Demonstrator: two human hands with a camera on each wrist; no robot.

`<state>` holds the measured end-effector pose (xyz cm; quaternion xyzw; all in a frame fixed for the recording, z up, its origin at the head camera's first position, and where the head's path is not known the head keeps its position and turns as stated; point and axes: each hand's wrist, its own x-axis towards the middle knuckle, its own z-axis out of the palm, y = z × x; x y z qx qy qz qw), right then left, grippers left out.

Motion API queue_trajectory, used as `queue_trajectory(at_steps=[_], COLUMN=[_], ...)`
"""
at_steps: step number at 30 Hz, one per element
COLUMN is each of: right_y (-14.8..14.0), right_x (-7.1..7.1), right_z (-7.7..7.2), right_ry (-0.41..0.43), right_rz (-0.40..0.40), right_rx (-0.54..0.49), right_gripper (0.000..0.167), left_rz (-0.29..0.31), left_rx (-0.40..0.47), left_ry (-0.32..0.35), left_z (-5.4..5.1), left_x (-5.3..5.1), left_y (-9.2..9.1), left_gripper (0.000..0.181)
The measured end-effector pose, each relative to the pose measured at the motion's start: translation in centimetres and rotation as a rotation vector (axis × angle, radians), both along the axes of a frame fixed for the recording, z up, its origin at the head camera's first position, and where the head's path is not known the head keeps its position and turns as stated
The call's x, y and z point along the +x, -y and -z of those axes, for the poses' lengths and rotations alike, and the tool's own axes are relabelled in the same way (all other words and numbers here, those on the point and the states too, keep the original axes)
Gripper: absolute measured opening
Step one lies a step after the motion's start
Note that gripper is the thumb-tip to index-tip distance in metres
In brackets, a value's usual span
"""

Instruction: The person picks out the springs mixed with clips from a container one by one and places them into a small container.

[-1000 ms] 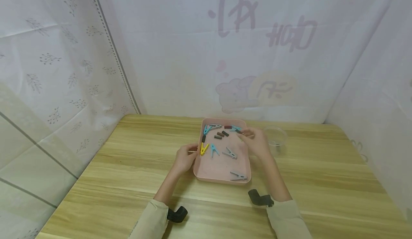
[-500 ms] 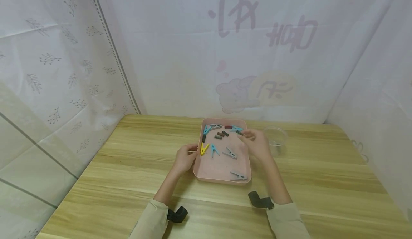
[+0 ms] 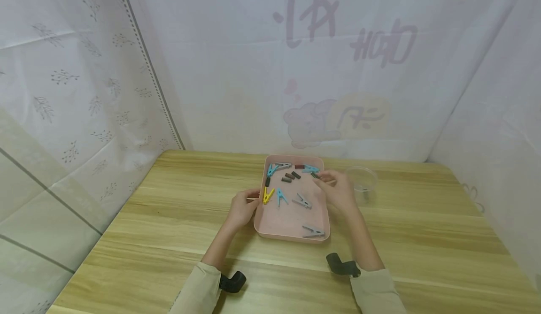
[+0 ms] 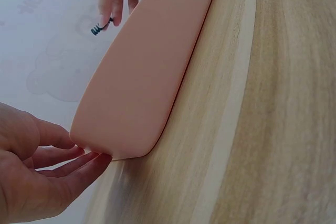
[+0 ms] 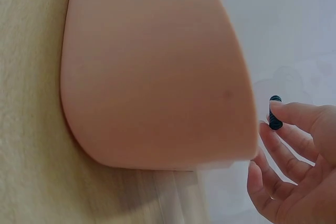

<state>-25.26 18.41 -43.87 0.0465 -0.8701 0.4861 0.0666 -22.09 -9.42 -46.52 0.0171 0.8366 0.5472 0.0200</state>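
My right hand (image 3: 337, 189) pinches a dark green coil spring (image 5: 275, 113) between thumb and fingertips, above the far right part of a pink tray (image 3: 279, 220). In the right wrist view the spring stands nearly upright. My left hand (image 3: 242, 209) rests its fingertips against the outside of the tray's left wall; in the left wrist view its fingers (image 4: 86, 174) are extended. Inside the tray lie several loose springs (image 3: 286, 180), a yellow clothespin (image 3: 268, 195), blue clothespins (image 3: 281, 196) and grey clothespins (image 3: 302, 201).
A clear round container (image 3: 361, 180) stands right of the tray, partly behind my right hand. The wooden table (image 3: 177, 201) extends on both sides, up to white printed curtains (image 3: 236, 70). Black camera mounts (image 3: 342, 264) sit at both wrists.
The spring in my right hand has tilted slightly and lowered a little with the fingers. My left hand and the tray have stayed in place.
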Motion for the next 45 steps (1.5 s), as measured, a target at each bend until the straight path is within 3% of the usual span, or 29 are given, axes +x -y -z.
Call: queue_trajectory(at_steps=[45], right_y=[-0.70], right_x=[0.78], right_z=[-0.86], right_ry=[0.006], right_rz=[0.065], right_rx=[0.027], right_gripper=[0.033], left_rz=[-0.006], left_rx=[-0.009], left_ry=[0.004], left_z=[-0.05], left_x=[0.12], left_y=[-0.03], left_gripper=[0.036])
